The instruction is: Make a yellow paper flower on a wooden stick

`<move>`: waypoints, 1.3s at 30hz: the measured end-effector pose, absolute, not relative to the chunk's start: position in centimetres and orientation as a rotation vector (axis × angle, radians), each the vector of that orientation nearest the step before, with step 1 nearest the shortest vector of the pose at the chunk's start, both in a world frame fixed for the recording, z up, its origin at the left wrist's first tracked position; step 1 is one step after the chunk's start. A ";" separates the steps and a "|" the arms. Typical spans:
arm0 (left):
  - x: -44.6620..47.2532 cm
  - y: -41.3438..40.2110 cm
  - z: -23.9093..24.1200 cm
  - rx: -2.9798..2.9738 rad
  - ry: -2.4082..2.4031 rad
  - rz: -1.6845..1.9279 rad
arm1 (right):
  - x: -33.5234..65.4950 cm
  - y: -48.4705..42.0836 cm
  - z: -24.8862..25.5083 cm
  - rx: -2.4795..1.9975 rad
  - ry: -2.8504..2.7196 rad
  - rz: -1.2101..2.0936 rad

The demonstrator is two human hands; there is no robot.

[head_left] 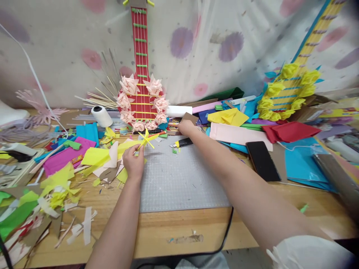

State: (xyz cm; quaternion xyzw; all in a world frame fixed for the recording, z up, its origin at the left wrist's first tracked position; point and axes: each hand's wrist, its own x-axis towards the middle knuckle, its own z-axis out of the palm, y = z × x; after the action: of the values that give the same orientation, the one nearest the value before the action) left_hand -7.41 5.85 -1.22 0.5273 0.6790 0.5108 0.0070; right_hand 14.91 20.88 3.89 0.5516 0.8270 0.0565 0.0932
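My left hand [133, 161] is closed on a yellow paper star [146, 139], pinched between the fingertips with its narrow points spread out above the left part of the grey cutting mat [179, 179]. At the far edge of the mat, my right hand [186, 127] reaches into the clutter beside a piece of brown cardboard [190, 118]. Its fingers are turned away and small, so their grip is hidden. Just below it lies a utility knife [182, 142] with a black and yellow body.
A red paper guitar [141, 97] with pink flowers stands at the back, a yellow one [290, 93] at right. A thread spool [101, 116], a phone [263, 160] and blue sheets [305, 164] lie about. Paper scraps [60, 183] cover the left. A black cable [228, 228] crosses the front edge.
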 end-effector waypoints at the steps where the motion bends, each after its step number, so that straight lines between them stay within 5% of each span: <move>1: -7.4 5.9 -1.2 1.652 2.125 1.600 | 14.9 20.8 3.7 1.632 2.474 0.176; 11: -7.4 6.1 -1.4 1.582 2.131 1.597 | 16.5 20.0 3.7 1.892 2.681 0.185; 20: -7.2 6.2 -0.9 1.583 2.089 1.569 | 19.1 20.0 4.8 2.327 2.701 -0.871; 25: -6.6 5.8 -0.7 1.955 1.842 1.390 | 17.0 16.0 3.8 2.378 2.584 -0.809; 32: -6.1 6.4 0.4 1.976 1.908 1.335 | 17.1 10.9 0.6 2.080 2.815 -0.285; 39: -1.6 13.6 2.4 2.436 1.595 0.660 | 17.8 9.0 -0.4 2.131 2.923 -0.085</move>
State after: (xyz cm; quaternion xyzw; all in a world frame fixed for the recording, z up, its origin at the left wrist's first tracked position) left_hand -1.61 13.61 2.36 0.8136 0.5324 0.2203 0.0779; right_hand 17.80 8.99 -0.35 0.5723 0.7850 -0.0227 -0.2363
